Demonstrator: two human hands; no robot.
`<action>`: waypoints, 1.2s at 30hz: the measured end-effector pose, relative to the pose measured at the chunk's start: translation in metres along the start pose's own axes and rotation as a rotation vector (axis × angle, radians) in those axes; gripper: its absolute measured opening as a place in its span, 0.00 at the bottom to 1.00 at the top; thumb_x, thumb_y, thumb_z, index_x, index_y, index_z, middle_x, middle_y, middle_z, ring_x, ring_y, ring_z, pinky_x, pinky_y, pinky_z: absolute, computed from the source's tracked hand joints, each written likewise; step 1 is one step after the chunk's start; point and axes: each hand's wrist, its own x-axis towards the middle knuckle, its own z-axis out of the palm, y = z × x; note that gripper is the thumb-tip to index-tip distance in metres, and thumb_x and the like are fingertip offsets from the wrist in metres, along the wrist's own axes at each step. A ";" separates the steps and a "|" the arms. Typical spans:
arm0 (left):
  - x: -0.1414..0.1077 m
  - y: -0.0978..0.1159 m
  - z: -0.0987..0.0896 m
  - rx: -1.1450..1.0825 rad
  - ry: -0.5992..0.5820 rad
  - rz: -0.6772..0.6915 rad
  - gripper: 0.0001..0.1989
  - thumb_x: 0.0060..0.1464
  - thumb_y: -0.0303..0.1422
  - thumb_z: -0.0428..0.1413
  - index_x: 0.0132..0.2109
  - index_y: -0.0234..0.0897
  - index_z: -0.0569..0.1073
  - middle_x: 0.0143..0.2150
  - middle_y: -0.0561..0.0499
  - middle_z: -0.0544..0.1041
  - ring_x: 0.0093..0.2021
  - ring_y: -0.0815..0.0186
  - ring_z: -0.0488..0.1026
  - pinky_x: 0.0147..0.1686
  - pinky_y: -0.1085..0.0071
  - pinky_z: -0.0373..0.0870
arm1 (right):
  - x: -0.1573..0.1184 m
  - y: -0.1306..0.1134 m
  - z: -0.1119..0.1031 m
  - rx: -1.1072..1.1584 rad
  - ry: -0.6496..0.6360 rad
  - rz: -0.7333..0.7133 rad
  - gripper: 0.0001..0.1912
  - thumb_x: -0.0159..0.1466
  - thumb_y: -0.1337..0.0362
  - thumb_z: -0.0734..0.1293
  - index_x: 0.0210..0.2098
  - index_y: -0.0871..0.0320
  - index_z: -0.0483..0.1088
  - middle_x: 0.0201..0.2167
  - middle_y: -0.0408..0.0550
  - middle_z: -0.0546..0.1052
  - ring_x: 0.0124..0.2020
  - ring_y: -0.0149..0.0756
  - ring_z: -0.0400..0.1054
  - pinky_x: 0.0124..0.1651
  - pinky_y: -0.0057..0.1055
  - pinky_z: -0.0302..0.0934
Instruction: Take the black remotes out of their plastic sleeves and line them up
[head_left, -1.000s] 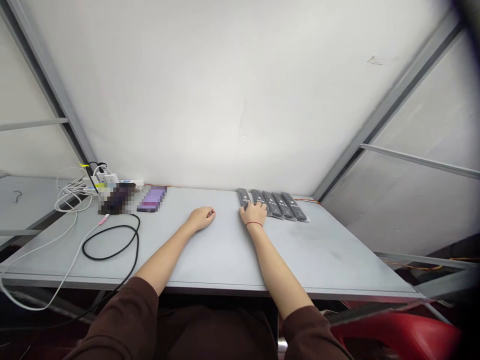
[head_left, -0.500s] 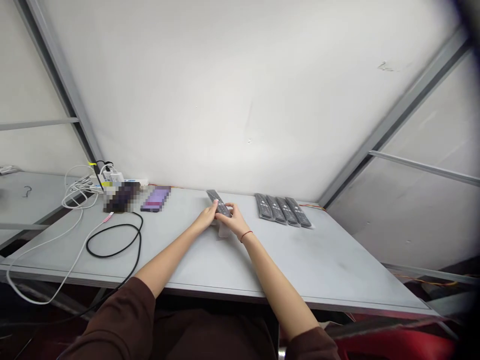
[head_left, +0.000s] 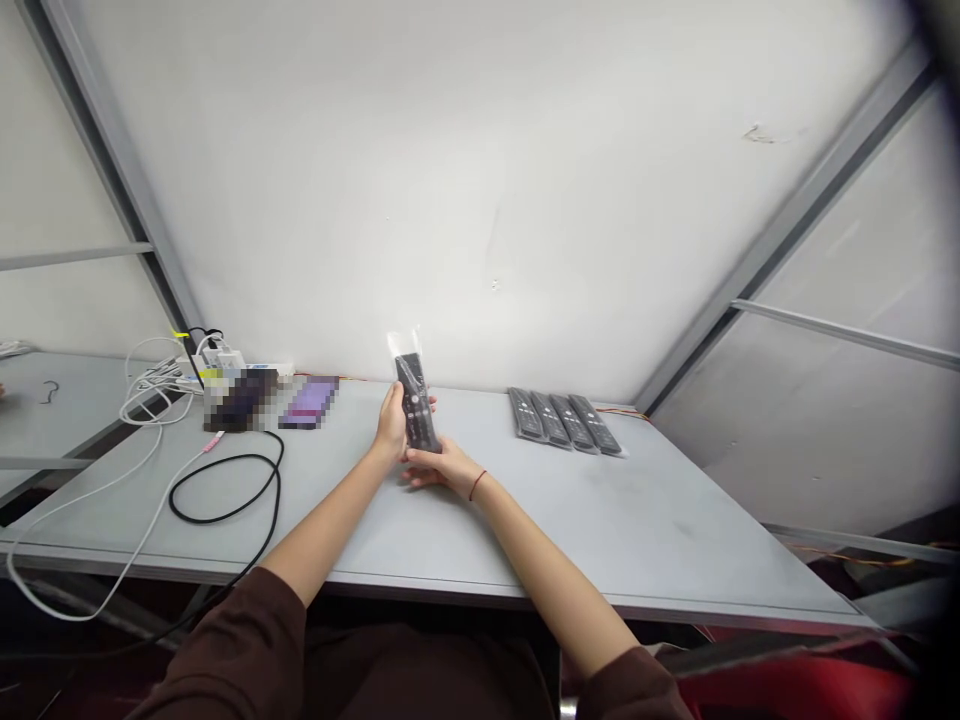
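Head view is showing, nearest, the brown sleeves (head_left: 232,645) before the front edge of the grey surface (head_left: 637,540). At left, a black cable (head_left: 172,495) is lying in a loop, and a white cable (head_left: 161,491) is hanging over this edge; both are occupying that side. The right hand (head_left: 448,468) is keeping its fingers slightly spread at the lower end of a remote control (head_left: 417,408); whether they are gripping it, I cannot tell. The left hand (head_left: 391,422) is clamping its fingers around the remote control, which is leaning above the middle of the surface, with clear wrap (head_left: 406,343) rising past its top. Farther, a purple device (head_left: 310,402) and a dark device (head_left: 244,400), both blurred, are lying at left; four wrapped remotes (head_left: 574,423) are lying side by side at right. Behind the devices, a power strip (head_left: 271,369) is sitting near the white wall (head_left: 465,200).
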 end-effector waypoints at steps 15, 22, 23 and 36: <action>0.011 0.001 -0.009 -0.118 0.128 0.045 0.13 0.60 0.39 0.46 0.45 0.35 0.66 0.34 0.48 0.76 0.30 0.67 0.75 0.34 0.68 0.72 | -0.008 -0.014 -0.024 -0.390 -0.024 -0.044 0.24 0.52 0.62 0.71 0.43 0.58 0.58 0.17 0.35 0.69 0.15 0.27 0.62 0.17 0.23 0.59; 0.045 0.041 -0.045 -0.187 0.320 0.218 0.11 0.62 0.37 0.41 0.46 0.40 0.63 0.34 0.52 0.75 0.30 0.71 0.74 0.35 0.71 0.71 | -0.017 -0.021 -0.048 -0.549 0.006 0.073 0.14 0.52 0.64 0.70 0.34 0.60 0.63 0.17 0.39 0.70 0.14 0.26 0.61 0.14 0.21 0.55; 0.049 0.043 -0.051 -0.171 0.348 0.217 0.10 0.62 0.37 0.41 0.45 0.40 0.64 0.34 0.52 0.75 0.29 0.72 0.74 0.34 0.73 0.71 | -0.017 -0.022 -0.051 -0.546 0.058 0.090 0.13 0.52 0.65 0.70 0.32 0.60 0.63 0.17 0.39 0.70 0.14 0.26 0.61 0.14 0.21 0.56; 0.034 -0.004 -0.075 1.357 0.061 0.233 0.24 0.52 0.34 0.53 0.57 0.35 0.65 0.60 0.36 0.62 0.62 0.51 0.55 0.60 0.53 0.47 | -0.011 -0.015 -0.062 -0.393 0.276 0.097 0.12 0.53 0.65 0.68 0.32 0.58 0.60 0.17 0.40 0.70 0.13 0.27 0.63 0.12 0.21 0.55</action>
